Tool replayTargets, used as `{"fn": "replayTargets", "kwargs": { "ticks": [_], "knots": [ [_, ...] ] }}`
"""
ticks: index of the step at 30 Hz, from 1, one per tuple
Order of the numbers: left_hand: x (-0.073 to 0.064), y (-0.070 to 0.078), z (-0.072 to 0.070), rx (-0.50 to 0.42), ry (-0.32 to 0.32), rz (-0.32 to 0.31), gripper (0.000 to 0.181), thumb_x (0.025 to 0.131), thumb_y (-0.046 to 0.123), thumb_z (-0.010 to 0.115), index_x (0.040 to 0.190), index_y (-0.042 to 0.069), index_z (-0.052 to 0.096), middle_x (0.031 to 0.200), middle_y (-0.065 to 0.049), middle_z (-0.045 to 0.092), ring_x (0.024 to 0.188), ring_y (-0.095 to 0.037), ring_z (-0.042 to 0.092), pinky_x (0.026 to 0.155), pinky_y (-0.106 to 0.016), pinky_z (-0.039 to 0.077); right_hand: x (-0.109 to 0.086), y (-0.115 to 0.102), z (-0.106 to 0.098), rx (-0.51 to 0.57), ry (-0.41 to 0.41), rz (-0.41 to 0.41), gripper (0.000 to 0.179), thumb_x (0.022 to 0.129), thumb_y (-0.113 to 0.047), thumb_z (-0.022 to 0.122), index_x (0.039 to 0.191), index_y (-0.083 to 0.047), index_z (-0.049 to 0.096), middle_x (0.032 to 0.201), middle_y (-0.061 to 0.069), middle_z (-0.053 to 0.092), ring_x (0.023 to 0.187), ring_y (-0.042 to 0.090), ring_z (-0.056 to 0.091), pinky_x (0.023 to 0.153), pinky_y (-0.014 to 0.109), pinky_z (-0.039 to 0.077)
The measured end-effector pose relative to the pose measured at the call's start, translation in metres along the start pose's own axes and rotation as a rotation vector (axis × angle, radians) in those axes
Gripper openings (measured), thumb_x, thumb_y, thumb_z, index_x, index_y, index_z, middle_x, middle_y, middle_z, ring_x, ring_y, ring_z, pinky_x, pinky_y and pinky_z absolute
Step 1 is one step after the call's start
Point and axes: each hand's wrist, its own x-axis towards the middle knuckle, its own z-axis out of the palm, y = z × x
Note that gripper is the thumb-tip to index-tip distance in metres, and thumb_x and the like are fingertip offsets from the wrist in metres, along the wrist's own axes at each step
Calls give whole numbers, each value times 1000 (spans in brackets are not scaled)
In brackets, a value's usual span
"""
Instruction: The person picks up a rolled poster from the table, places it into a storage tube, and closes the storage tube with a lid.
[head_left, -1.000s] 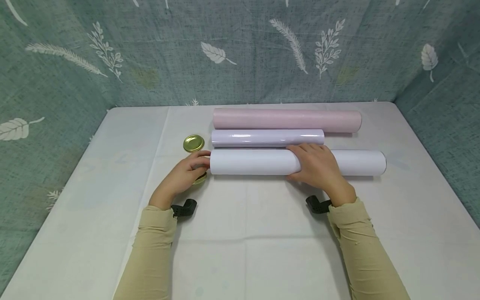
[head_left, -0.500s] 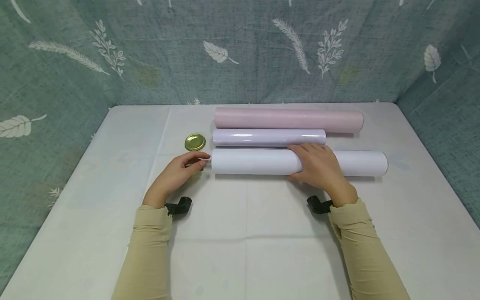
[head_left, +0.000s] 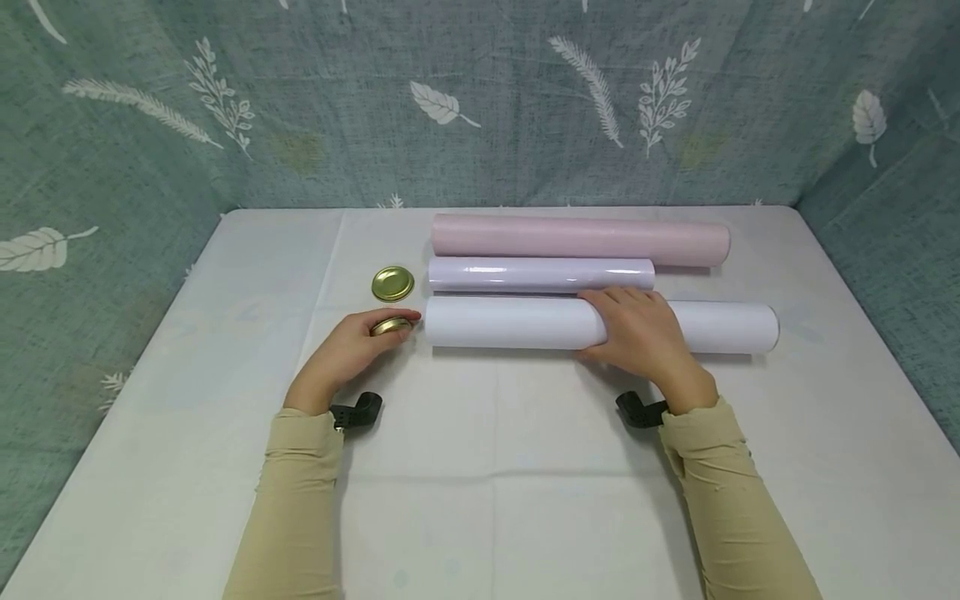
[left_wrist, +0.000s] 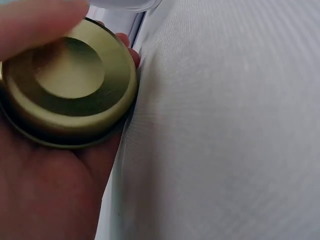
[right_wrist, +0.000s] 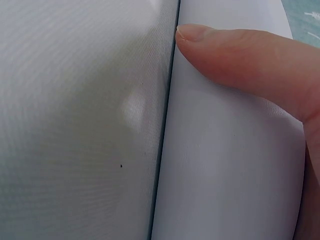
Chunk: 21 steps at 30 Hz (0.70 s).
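Observation:
My left hand [head_left: 345, 354] holds a gold jar lid [left_wrist: 70, 90] between thumb and fingers, just left of the near end of a white roll [head_left: 510, 323]. In the left wrist view the lid lies against the fingers with the thumb over its face. A second gold lid [head_left: 392, 284] lies flat on the table behind that hand. My right hand [head_left: 641, 342] grips the white roll from above, right of its middle. The right wrist view shows the thumb [right_wrist: 240, 60] lying along the roll's near side; the other fingers are hidden there.
Behind the white roll lie a shorter glossy lilac roll [head_left: 540, 275] and a long pink roll [head_left: 577, 238], roughly parallel to it. A white cloth [head_left: 487, 517] covers the table. Green leaf-patterned fabric [head_left: 480, 150] hangs at the back and sides.
My left hand has drawn back slightly to the left from the roll's end, and the lid once below it now shows between its fingers. The right hand stays on the white roll.

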Motion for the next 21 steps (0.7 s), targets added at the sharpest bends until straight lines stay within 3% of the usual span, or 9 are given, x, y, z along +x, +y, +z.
{"fn": "replayTargets", "kwargs": {
  "ticks": [6, 11, 15, 18, 21],
  "knots": [
    [-3, 5, 0, -38, -9, 3, 32, 87, 41, 54, 117, 30, 56, 113, 13, 58, 116, -2, 39, 98, -30, 26, -2, 0, -1, 12, 5, -2, 82, 58, -51, 77, 127, -19, 47, 118, 6, 53, 110, 28, 45, 86, 49, 33],
    [-12, 25, -2, -102, -35, 25, 36, 93, 32, 48, 127, 21, 49, 115, 4, 59, 119, -6, 37, 101, -33, 23, -2, -1, -1, 10, 2, 0, 82, 58, -50, 77, 127, -19, 46, 119, 6, 53, 111, 28, 45, 86, 49, 33],
    [-18, 38, -4, -88, -9, 43, 40, 94, 30, 46, 133, 20, 43, 120, 0, 55, 124, -12, 33, 102, -38, 22, -2, -1, -1, 11, 5, 0, 82, 58, -50, 77, 127, -19, 46, 119, 6, 53, 111, 28, 45, 86, 48, 33],
    [-17, 38, -4, -78, 25, 71, 41, 94, 31, 45, 133, 21, 42, 118, -5, 55, 123, -16, 33, 101, -40, 23, -2, -1, -1, 12, 12, -2, 82, 58, -51, 77, 127, -19, 47, 119, 5, 53, 110, 28, 45, 86, 48, 33],
    [-10, 28, -3, -141, 32, 92, 41, 93, 32, 46, 133, 20, 42, 111, -10, 57, 112, -21, 46, 95, -40, 35, -1, -2, -1, 15, 15, -3, 82, 57, -51, 77, 127, -20, 47, 118, 5, 53, 110, 28, 46, 86, 48, 33]
  ]
}}
